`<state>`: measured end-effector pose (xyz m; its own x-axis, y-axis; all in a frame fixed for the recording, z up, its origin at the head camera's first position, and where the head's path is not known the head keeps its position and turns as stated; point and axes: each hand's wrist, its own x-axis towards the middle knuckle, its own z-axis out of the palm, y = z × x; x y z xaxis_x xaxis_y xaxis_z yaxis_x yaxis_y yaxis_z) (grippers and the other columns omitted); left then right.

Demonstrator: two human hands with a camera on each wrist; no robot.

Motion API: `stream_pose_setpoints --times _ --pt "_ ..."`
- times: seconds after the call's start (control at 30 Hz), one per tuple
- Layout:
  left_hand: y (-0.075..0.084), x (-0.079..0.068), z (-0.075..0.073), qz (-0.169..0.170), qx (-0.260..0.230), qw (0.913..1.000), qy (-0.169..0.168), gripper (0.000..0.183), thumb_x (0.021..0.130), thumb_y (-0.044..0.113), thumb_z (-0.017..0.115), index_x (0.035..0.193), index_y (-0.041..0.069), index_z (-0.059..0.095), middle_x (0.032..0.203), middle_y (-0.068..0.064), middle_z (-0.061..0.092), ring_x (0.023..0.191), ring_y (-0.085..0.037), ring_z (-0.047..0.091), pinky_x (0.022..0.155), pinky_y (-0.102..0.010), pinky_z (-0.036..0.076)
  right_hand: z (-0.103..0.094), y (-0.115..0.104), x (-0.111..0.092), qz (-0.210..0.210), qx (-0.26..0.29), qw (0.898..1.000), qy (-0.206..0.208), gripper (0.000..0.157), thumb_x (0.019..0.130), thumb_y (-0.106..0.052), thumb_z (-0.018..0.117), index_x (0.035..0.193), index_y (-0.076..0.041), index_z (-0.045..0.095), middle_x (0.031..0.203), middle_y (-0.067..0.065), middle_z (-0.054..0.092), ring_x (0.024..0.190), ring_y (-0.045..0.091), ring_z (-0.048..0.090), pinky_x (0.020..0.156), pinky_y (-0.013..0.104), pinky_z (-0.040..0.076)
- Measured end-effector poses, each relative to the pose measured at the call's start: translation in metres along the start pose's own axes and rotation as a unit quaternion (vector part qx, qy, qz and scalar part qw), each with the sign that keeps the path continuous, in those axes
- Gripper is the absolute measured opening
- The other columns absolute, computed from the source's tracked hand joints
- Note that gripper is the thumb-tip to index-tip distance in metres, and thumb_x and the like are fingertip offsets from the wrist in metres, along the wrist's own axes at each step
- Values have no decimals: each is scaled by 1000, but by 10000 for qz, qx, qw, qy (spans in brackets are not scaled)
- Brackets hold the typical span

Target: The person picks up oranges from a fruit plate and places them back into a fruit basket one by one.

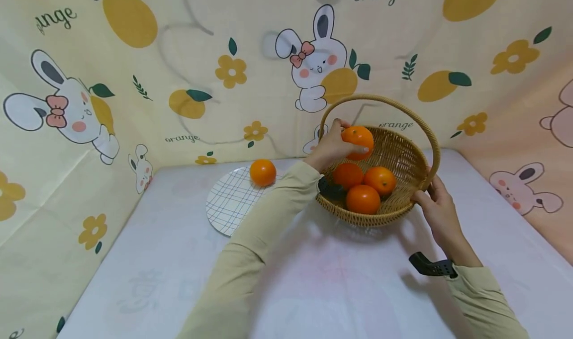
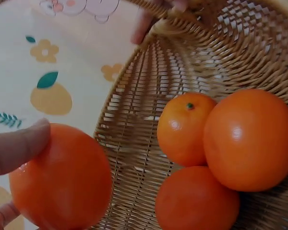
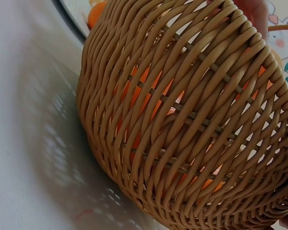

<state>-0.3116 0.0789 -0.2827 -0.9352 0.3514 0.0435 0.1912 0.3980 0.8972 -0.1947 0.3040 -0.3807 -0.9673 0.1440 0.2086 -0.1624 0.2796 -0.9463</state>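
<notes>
In the head view my left hand [image 1: 333, 145] grips an orange [image 1: 358, 141] above the far left part of a wicker basket [image 1: 364, 219]. The left wrist view shows thumb and fingers around that orange [image 2: 62, 177]. Inside the basket lie three more oranges, among them a front one [image 1: 363, 200] and one with its stem end showing [image 1: 380, 180]. My right hand [image 1: 438, 210] holds the basket's right rim by the base of its arched handle. Through the weave in the right wrist view, orange patches show; the basket [image 3: 182, 115] is tilted.
Left of the basket, a round white mat with a blue grid [image 1: 228, 202] lies on the white-covered table [image 1: 322, 289]. One orange [image 1: 262, 172] rests near its far edge. Behind stands a printed cloth [image 1: 268, 80] with rabbits and fruit.
</notes>
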Motion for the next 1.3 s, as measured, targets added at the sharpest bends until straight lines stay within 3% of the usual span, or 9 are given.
stream_pose_setpoints --times 0.13,0.23,0.3,0.37,0.53,0.7,0.83,1.0,1.3 --pt "-3 15 14 3 -53 9987 511 66 77 18 84 127 14 41 115 -9 57 98 -22 55 85 -33 40 -1 -1 0 6 0 10000 24 69 97 -5 44 157 -15 11 158 18 15 141 32 19 103 24 29" --pt "-10 24 26 42 -15 9974 713 67 76 17 84 128 13 42 113 -10 59 95 -23 56 79 -29 44 -1 -1 0 32 55 10000 25 69 97 -6 44 157 -15 11 158 18 15 142 31 17 109 37 24" --pt "-13 28 33 -6 130 9968 789 68 77 20 84 130 14 42 114 -11 60 97 -23 57 80 -30 44 0 -1 0 36 85 10000 22 69 97 -6 44 157 -16 11 158 18 15 142 31 17 110 38 23" --pt "-15 31 38 -9 161 9962 855 68 78 22 83 131 14 42 116 -11 60 100 -24 57 82 -31 44 0 -1 -1 49 176 9998 30 70 96 -5 45 157 -16 12 158 18 15 143 30 16 111 47 19" --pt "-22 33 49 -70 32 9944 1057 70 79 21 82 137 12 43 123 -12 57 109 -26 54 86 -34 45 1 -2 -2 3 158 9999 62 70 95 -4 46 157 -16 15 157 18 17 141 31 19 111 40 23" --pt "-31 37 56 -151 -161 9938 1094 70 79 16 82 138 11 45 125 -12 57 108 -26 55 85 -35 47 0 -1 -2 -25 81 9999 115 70 95 -3 46 156 -14 15 157 19 18 142 31 18 109 37 25" --pt "-36 41 60 -174 -177 9954 929 67 78 15 83 135 12 49 122 -11 58 104 -24 57 84 -34 47 -1 -1 -2 -1 37 9999 118 72 94 -3 47 157 -14 13 156 20 19 142 32 18 110 44 22" --pt "-40 46 66 -316 124 9973 655 65 77 19 84 134 16 51 122 -8 59 104 -23 57 83 -34 47 -1 -1 -2 -8 -21 9999 98 73 93 -2 47 157 -14 14 156 19 21 141 32 20 109 45 24" --pt "-44 53 73 -403 633 9954 592 68 78 21 83 138 17 51 132 -6 55 115 -23 54 90 -35 46 -2 0 -2 -64 -38 9998 181 74 91 0 48 156 -15 16 155 19 24 140 32 22 107 39 26"
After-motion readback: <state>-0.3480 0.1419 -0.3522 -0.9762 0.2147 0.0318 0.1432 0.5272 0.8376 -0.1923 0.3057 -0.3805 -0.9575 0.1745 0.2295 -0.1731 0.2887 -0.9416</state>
